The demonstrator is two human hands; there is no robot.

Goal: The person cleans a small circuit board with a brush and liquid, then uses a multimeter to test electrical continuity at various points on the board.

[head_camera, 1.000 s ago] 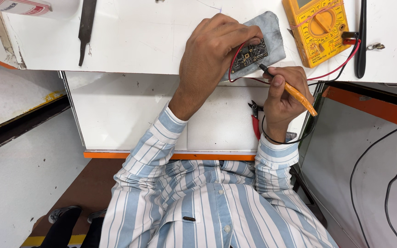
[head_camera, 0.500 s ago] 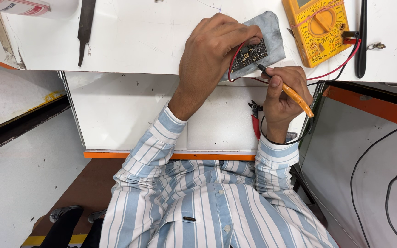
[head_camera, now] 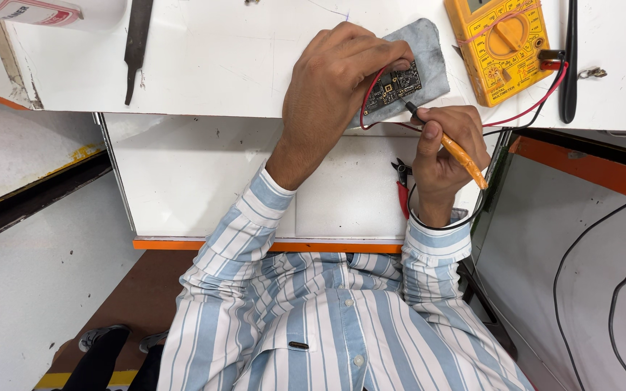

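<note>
Two surfaces: a white workbench (head_camera: 204,65) is being used above, and a lower white shelf (head_camera: 204,181) with an orange front edge is being overhung by it.
Shirt: a blue and white striped shirt (head_camera: 327,318) is being worn by the person.
Meter: a yellow multimeter (head_camera: 505,47) is being kept on the workbench, just right of the grey pad.
Pad: a grey pad (head_camera: 425,58) is being used as a rest at the bench edge.
Left hand: the left hand (head_camera: 335,90) is being closed around a red lead (head_camera: 371,90), with the fingertips being pressed onto the board.
Right hand: the right hand (head_camera: 447,156) is being closed around an orange-handled probe (head_camera: 461,156), pen fashion.
File: a dark flat file (head_camera: 138,43) is being left at the far left of the bench.
Board: a small dark circuit board (head_camera: 394,85) is being held down on the pad.
Probe tip: the dark tip is being touched to the board's lower right edge.
</note>
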